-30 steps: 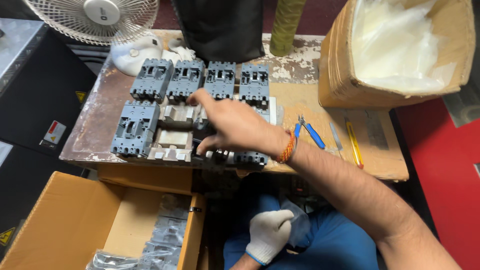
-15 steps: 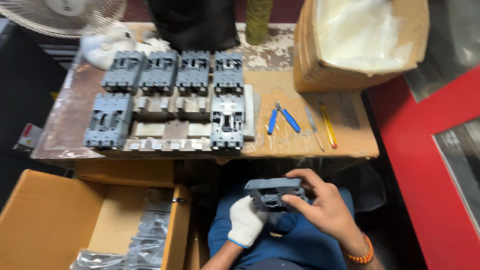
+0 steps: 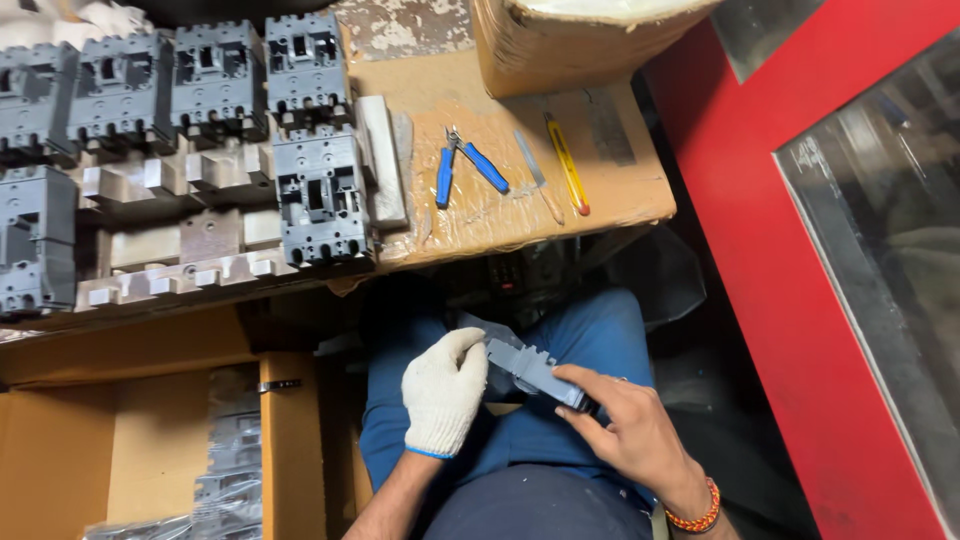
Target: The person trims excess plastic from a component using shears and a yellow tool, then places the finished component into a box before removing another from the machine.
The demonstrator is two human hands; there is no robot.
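Head view, looking straight down. Left hand [image 3: 443, 392], in a white knit glove, curled at the left end of a grey moulded breaker part [image 3: 533, 372], fingers closed over it; bare right hand [image 3: 630, 432] pinching the part's right end, orange beaded band at the wrist. Part held above the lap, over blue trousers, at about six o'clock from the workbench [image 3: 620, 190].

Likely slips: held only by its ends over the knees, so a loosened pinch could drop it to the dark floor under the bench; gloved fingers may grip less surely on smooth plastic. Elbow room tight, with the red panel [image 3: 770, 250] close at three o'clock.

Rows of grey breaker housings [image 3: 320, 195] at eleven o'clock on pale blocks. Blue-handled pliers [image 3: 465, 165] and a yellow-handled tool [image 3: 567, 165] at twelve o'clock. Brown cardboard carton [image 3: 560, 45] at one o'clock, flat-sided, no label legible. Open cardboard box [image 3: 150, 440] at eight o'clock, grey parts in clear wrap inside.
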